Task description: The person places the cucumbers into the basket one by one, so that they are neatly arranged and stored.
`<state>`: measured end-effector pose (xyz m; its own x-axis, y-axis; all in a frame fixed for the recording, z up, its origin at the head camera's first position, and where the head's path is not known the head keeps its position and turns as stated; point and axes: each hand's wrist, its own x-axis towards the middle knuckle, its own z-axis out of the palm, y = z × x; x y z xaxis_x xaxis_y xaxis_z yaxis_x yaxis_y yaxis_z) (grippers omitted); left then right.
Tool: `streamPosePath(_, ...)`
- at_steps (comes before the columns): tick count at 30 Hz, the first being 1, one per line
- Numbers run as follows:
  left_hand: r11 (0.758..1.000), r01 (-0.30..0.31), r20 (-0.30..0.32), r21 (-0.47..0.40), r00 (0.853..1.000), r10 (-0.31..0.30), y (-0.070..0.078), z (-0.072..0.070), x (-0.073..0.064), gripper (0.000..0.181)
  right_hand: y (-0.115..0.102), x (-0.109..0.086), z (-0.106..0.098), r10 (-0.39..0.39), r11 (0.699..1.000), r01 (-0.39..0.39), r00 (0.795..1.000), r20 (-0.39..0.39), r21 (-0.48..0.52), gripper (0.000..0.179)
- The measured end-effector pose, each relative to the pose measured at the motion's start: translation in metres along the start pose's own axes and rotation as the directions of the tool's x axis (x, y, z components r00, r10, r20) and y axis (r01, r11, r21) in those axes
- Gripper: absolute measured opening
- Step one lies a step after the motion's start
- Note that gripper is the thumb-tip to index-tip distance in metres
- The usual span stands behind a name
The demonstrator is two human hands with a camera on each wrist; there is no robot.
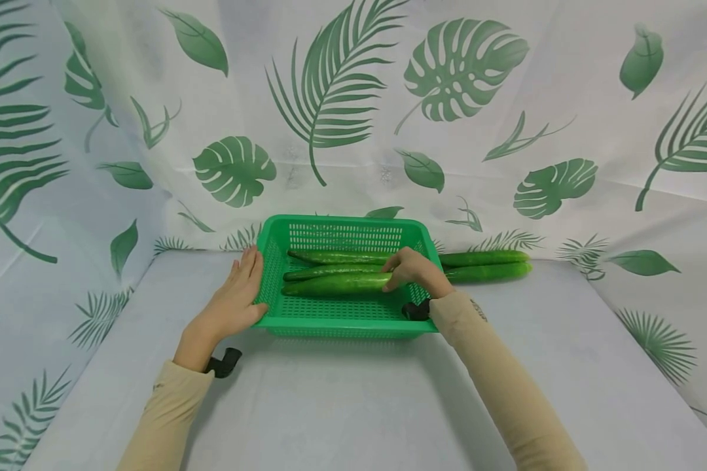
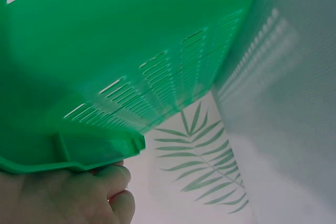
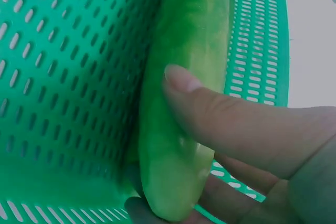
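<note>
A green plastic basket with slotted walls holds three long cucumbers lying lengthwise. My right hand reaches inside it and grips one end of the nearest cucumber. In the right wrist view the thumb lies across that cucumber, with the fingers curled round its far side and underneath. Behind it lie a second cucumber and a third along the back wall. My left hand rests against the basket's left rim, fingers straight. In the left wrist view its knuckles are right at the rim.
Two more cucumbers lie side by side on the white table, just right of the basket. A white sheet printed with green leaves hangs at the back and sides.
</note>
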<state>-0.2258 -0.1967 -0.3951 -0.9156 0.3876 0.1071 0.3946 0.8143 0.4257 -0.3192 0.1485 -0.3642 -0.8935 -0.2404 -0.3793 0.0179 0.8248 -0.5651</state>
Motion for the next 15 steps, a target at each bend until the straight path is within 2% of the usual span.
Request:
streamPosePath(6,1.0,-0.003,0.002,-0.002,1.0,0.003,0.0013,-0.0005,-0.0009,0.089,-0.0009,-0.001,0.0015,0.018,0.998,-0.02,0.999,-0.041,-0.056,0.038)
streamPosePath(15,1.0,-0.009,0.005,-0.008,1.0,0.009,0.0034,-0.0025,-0.0024,0.087,-0.0039,-0.0083,-0.0061,-0.03,0.999,0.027,0.998,-0.052,-0.047,0.04)
